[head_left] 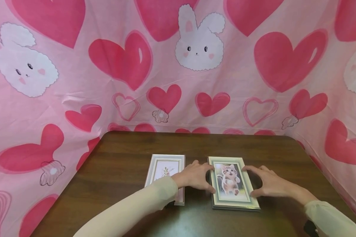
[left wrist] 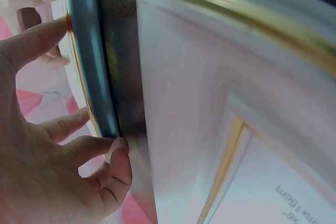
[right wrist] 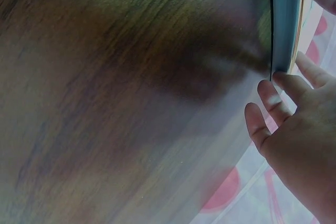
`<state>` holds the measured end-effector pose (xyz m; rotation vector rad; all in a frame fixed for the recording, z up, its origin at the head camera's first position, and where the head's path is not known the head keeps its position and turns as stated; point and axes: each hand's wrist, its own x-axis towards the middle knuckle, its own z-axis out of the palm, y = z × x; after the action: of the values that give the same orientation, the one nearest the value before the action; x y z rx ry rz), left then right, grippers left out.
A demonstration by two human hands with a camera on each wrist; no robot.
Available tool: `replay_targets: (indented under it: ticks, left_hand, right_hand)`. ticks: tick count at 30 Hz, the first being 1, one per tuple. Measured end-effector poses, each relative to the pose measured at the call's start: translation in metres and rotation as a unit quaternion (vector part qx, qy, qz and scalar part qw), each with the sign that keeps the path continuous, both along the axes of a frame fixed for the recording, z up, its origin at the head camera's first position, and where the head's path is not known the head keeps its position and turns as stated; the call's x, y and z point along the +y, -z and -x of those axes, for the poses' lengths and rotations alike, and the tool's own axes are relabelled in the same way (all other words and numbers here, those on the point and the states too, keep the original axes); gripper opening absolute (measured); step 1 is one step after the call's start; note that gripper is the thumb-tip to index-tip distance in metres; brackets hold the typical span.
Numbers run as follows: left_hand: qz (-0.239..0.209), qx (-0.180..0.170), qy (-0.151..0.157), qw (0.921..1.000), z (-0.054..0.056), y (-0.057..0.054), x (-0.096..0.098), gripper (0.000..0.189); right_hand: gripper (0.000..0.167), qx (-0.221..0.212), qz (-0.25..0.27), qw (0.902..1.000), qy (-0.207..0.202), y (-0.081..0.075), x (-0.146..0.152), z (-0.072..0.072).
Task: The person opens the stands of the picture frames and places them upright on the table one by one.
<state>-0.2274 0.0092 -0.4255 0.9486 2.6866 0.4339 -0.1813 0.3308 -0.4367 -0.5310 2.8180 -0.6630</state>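
The table (head_left: pixel 115 181) is dark, wood-grained, a little shiny. On it, right of the middle, lies the cat frame (head_left: pixel 235 205): a pale rectangle with stepped border, probably light and stiff, its smooth edge maybe slippery. The left hand (head_left: pixel 196 176) and right hand (head_left: pixel 271 183) grip it between them by the long sides, which seems to me the right place

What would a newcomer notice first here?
Probably the pink backdrop, with its red hearts and white rabbit faces, around the wood-grain table. Next, on it, the kitten picture frame between the left hand and right hand, whose fingers touch its sides. The flower picture frame lies left of it, partly behind the left sleeve.
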Motion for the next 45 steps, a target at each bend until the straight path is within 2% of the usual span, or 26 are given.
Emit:
replay_targets:
  ticks: [10,23,45]
  left_hand:
    - [-0.002,-0.017,-0.005,0.9998,0.0004,-0.0002,-0.0001,0.084]
    - [0.0,-0.012,-0.006,0.9999,0.0028,-0.0003,0.0018,0.083]
    - [-0.006,-0.022,-0.021,0.9995,0.0007,-0.0015,0.0025,0.087]
  right_hand:
    - [0.091,-0.002,0.008,1.0,0.001,0.0,-0.0021,-0.0015]
    - [0.091,0.002,0.01,0.9999,-0.003,-0.0002,-0.0004,-0.0001]
    - [0.089,-0.001,0.014,0.9999,-0.004,0.0003,-0.0016,-0.0014]
